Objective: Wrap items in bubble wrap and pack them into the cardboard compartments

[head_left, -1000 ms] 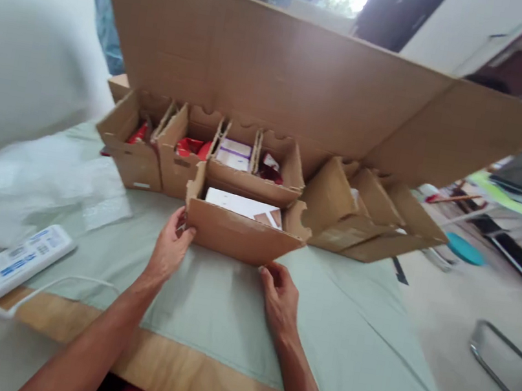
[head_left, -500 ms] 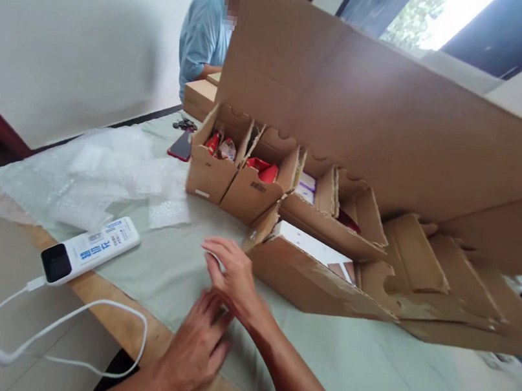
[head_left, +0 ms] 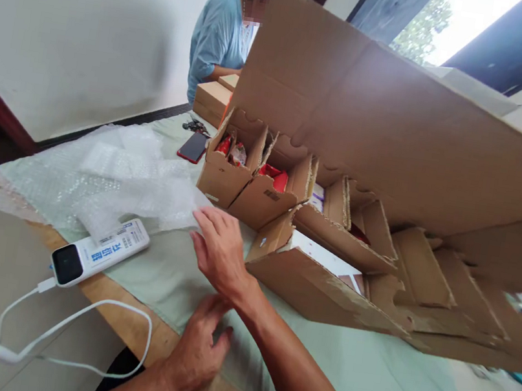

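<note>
Step in hand, as judged: a reach for the bubble wrap (head_left: 110, 186), which lies on the green cloth (head_left: 362, 374) left of the cardboard box (head_left: 320, 289). Right hand (head_left: 218, 248) is outstretched, fingers (head_left: 206, 219) spread and empty, tips at the wrap's near edge; contact cannot be confirmed. Left hand (head_left: 196, 349) lies flat on the cloth, holding nothing. A grasp calls for pinching that edge.

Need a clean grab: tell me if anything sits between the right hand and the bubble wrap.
Nothing visible does. The right hand is at the edge of the bubble wrap; the white device lies off to the side.
</note>
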Motion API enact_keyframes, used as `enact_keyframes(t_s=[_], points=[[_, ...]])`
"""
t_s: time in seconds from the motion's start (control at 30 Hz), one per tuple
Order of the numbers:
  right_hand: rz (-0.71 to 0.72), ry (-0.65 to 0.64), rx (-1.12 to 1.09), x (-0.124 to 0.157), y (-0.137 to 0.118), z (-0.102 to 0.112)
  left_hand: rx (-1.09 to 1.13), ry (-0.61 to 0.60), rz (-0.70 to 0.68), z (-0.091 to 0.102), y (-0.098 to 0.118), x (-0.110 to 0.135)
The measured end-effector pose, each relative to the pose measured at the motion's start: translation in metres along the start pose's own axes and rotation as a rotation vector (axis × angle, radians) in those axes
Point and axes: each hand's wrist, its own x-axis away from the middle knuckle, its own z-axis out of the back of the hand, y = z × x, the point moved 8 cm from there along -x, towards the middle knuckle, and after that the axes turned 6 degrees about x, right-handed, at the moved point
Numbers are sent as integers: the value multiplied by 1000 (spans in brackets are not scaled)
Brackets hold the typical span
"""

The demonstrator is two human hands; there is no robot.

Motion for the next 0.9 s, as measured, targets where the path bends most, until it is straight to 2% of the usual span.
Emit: enact_keyframes(t_s=[0.07,0.13,0.2,0.27,0.4,0.53,0.7,0.8,0.9], points=[[-23,132,15,39,-4,47,189,44,74,9,-1,-2],[-97,197,49,83,-3,82,441,80,146,18,0,-2],[-199,224,85,129,3,105,682,110,243,25,2,3],[-301,230,111,175,9,117,832,108,351,25,6,12],[-476,160,95,255,13,119,921,108,556,14,12,33],[-627,91,13,310,10,109,697,128,698,-2,6,46],[-784,-10,-153,337,14,97,454,155,676,-10,1,40],[-872,-83,-379,343,23,94,401,168,658,-10,4,34],[-991,-81,-635,351,36,95,361,166,619,-8,8,29]])
